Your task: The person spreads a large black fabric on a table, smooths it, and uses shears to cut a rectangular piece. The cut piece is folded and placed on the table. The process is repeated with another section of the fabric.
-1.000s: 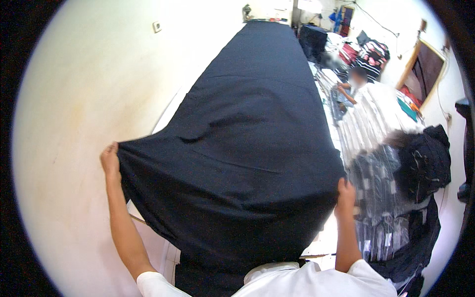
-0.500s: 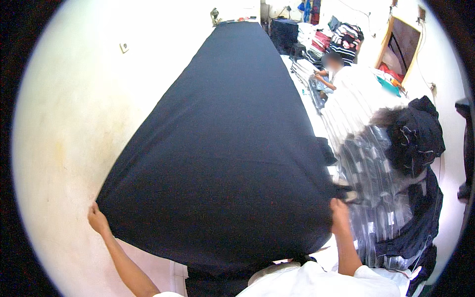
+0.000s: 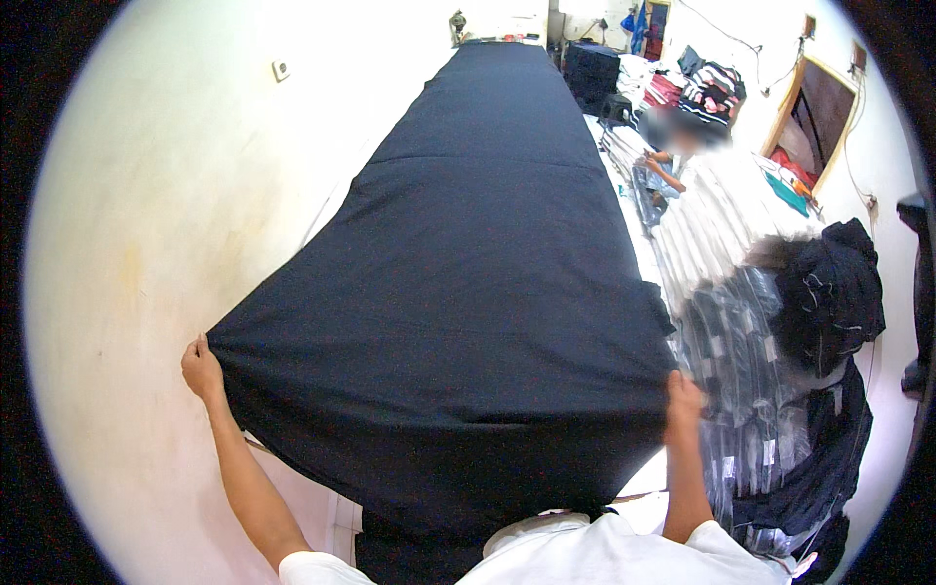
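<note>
L hand [image 3: 202, 370] & R hand [image 3: 683, 402] r spread wide, both gripping 1 blk cloth [image 3: 468, 263] by its edges. I see 1 co-worker [image 3: 668, 177] off rt.

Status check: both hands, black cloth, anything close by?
Left hand: grip on left edge of black cloth. Right hand: grip on right edge. Cloth spread between them, lightly rippled. Plastic-wrapped packs close on the right.

White shirt [image 3: 604, 554]; short sleeves [image 3: 317, 569]; bare forearms [image 3: 248, 478]
</note>
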A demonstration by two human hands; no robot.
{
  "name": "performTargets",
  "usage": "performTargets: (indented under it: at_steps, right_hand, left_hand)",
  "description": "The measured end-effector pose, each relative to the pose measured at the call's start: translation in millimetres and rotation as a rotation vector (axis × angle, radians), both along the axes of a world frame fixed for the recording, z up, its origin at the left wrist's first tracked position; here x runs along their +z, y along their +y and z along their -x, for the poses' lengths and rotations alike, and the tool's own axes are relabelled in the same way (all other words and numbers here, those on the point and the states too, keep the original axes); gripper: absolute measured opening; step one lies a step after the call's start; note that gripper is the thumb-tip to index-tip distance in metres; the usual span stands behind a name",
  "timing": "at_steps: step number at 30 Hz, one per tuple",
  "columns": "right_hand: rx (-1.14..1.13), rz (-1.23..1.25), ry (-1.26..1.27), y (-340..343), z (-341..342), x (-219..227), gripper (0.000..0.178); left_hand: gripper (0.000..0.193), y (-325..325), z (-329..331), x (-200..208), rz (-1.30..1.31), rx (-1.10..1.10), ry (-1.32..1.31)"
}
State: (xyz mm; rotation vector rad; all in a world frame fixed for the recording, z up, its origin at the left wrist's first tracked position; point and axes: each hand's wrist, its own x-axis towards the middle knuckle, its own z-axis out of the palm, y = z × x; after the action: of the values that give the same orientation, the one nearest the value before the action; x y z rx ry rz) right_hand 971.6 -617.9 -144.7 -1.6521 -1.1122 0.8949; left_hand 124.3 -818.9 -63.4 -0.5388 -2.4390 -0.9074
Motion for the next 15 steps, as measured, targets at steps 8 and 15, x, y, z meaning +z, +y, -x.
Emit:
performTargets:
  at_steps: [8,15]
  right_hand:
    - [-0.017,0.062,-0.038,-26.6,-8.3,-18.5,0.037]
    - [0.001,-0.043,-0.282,-25.2,-3.5,-42.6,0.047]
  left_hand:
    - [0.039,-47.5,-5.6,-32.7,0.284,0.181,-0.11]
    - [0.039,-41.0,-6.4,-72.9,0.206,0.082,-0.123]
